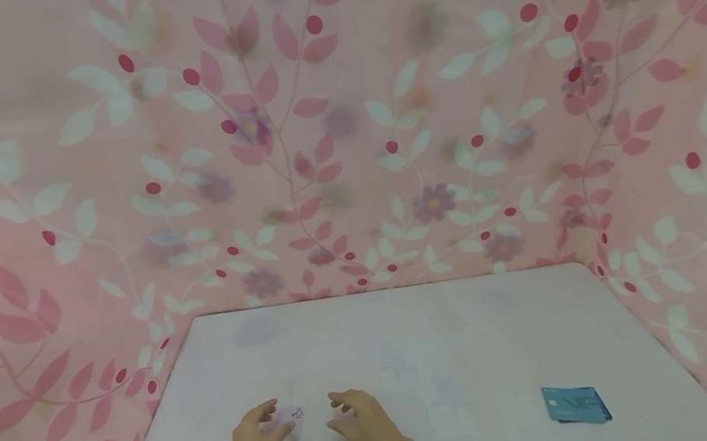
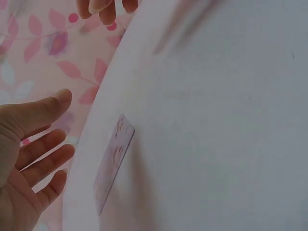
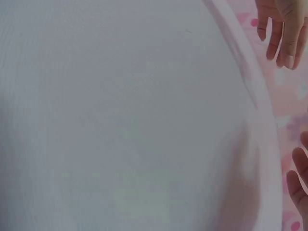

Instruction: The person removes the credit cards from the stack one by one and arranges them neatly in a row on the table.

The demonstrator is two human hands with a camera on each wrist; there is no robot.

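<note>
A pale pinkish card with reddish marks [image 1: 296, 413] lies on the white table between my two hands; the left wrist view shows more of its face. My left hand [image 1: 257, 438] is just left of the card, thumb and fingers spread apart and partly overlapping it in the head view. Nothing is between those fingers in the left wrist view. Across from it, my right hand [image 1: 364, 423] hovers right of the card with bent, parted fingers, holding nothing. In the right wrist view only some of its fingertips [image 3: 299, 178] show at the edge.
Well to the right on the white table [image 1: 458, 328] lie overlapping blue cards [image 1: 574, 405], the upper one lettered VIP. Pink floral cloth [image 1: 339, 136] hangs behind the table and along both its sides.
</note>
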